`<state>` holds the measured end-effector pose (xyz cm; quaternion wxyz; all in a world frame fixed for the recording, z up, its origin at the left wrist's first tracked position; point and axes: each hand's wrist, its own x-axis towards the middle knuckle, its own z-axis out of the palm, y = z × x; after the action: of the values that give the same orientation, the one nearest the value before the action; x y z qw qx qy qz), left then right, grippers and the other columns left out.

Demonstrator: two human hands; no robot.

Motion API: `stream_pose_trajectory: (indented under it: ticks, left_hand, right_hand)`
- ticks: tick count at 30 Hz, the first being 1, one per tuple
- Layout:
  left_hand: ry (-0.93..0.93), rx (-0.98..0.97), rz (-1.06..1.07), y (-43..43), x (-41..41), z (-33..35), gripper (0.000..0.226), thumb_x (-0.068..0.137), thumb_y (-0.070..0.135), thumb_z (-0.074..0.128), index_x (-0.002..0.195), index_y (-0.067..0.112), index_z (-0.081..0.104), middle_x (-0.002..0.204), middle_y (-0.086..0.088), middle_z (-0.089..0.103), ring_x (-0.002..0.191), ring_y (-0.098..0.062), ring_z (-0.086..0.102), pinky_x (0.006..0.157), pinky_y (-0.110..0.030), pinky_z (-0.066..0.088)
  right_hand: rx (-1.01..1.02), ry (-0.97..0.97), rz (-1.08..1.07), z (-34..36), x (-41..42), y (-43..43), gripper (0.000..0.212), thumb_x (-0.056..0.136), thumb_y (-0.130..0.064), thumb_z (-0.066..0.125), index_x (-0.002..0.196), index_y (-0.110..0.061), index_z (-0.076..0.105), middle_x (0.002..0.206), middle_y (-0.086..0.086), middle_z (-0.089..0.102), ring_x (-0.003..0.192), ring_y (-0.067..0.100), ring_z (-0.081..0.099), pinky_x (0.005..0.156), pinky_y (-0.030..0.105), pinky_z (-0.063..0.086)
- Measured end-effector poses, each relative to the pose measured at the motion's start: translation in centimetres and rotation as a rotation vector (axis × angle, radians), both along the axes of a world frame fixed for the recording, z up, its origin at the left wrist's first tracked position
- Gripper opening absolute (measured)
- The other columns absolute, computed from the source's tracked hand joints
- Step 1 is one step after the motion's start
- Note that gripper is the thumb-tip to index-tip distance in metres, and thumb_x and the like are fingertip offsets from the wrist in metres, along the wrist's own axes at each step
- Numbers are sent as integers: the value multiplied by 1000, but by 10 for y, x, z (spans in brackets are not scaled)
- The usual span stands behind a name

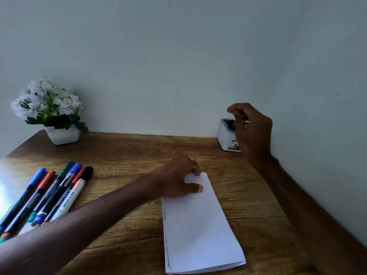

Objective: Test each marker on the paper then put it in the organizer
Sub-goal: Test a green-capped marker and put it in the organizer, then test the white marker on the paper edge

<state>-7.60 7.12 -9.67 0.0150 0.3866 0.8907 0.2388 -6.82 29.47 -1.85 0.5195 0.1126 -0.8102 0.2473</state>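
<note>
1. The folded white paper sheet (198,225), near the tabletop's front edge, is gripped at its far end by the left hand (178,179).
2. The curled right hand (252,132) is poised at the far-right-corner white box organizer (225,135); any hold cannot be told.
3. Depositing is judged underway; a left-edge felt marker (73,197) is needed next.

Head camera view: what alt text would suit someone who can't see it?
A left hand holds a paper on a wooden table while the right hand hovers at a white organizer. Markers lie at left, a flower pot behind them.
</note>
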Motion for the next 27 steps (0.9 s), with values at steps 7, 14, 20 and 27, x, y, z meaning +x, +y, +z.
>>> stream_pose_trajectory:
  ticks: [7,14,20,27]
  left_hand:
    - [50,12,-4,0,10,7,41,91,41,73,126,21,64,125,5,59,109,-9,53,86,-24,46]
    - [183,127,-5,-39,43,28,22,98,11,62,119,8,66,122,-4,70,106,-16,66,88,-33,55]
    - [369,37,324,-119,54,21,21,91,19,66,111,24,72,116,4,72,112,-16,63,88,-28,49]
    - [349,-176,705,-165,69,24,53,83,50,75,119,15,59,122,-8,62,123,-28,46,90,-40,46]
  right_hand:
    - [115,-155,226,-30,44,-60,14,99,-9,61,105,-12,73,95,-7,76,83,6,71,72,29,58]
    - [161,-128,312,-43,75,-104,11,90,-3,68,97,-10,72,89,-3,73,75,3,62,64,13,47]
    - [428,-301,401,-57,86,-131,11,87,-10,69,91,-19,73,69,-16,61,54,0,47,56,4,30]
    - [497,-360,384,-65,85,-136,13,83,-14,68,90,-24,73,65,-9,69,52,6,58,54,21,44]
